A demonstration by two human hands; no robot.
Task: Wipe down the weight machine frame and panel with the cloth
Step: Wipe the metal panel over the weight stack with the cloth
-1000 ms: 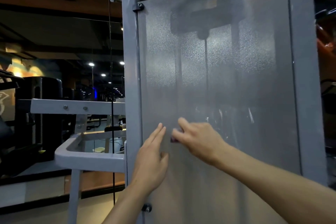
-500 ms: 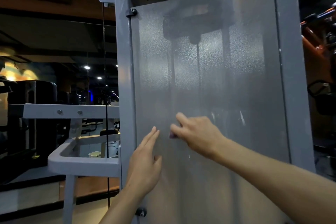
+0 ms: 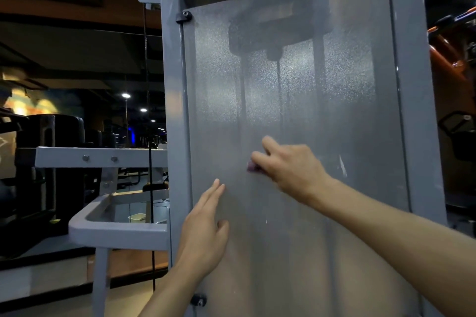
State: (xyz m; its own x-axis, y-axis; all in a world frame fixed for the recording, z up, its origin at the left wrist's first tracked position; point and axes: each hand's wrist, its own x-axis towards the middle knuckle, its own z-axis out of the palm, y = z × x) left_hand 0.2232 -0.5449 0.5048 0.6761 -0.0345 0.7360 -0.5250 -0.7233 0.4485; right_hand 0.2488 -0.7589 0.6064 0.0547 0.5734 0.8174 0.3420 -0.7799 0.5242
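Cloth mid-panel, frame leftward

Panel face open above and right of right hand. Lower panel partly taken by left hand, lying flat near left edge. Boxed in at both side edges by frame uprights. Bolts at top corners and bottom left corner proud of surface. Cable and side arm crowding approach from left.
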